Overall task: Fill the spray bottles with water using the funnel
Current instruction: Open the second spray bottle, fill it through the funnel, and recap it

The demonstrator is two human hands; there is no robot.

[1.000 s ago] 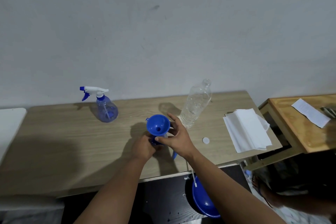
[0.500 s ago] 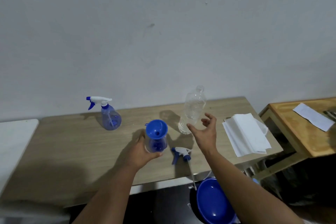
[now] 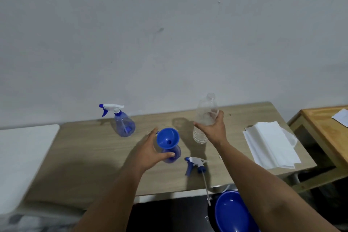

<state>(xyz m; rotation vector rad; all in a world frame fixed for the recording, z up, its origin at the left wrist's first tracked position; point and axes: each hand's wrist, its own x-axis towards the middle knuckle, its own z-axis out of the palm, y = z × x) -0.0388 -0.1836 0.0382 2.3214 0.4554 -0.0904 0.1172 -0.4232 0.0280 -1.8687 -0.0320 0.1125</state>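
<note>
A blue funnel [image 3: 167, 138] sits in the neck of an open blue-tinted spray bottle [image 3: 172, 154] at the table's middle. My left hand [image 3: 148, 153] grips that bottle's body from the left. My right hand [image 3: 213, 127] wraps around a clear uncapped water bottle [image 3: 204, 116] standing to the right of the funnel. The removed spray head [image 3: 195, 164] lies on the table in front, its tube hanging over the edge. A second spray bottle [image 3: 124, 123], with its trigger head on, stands at the back left.
A stack of white paper towels [image 3: 271, 147] lies at the right end of the wooden table [image 3: 84, 156]. A blue basin [image 3: 233, 213] sits below the front edge. An orange wooden side table [image 3: 327, 131] stands to the right, a white surface [image 3: 20, 156] to the left.
My right hand left the funnel, reached right and closed around the water bottle. My left hand stayed on the open spray bottle. The camera view shifted back slightly.
</note>
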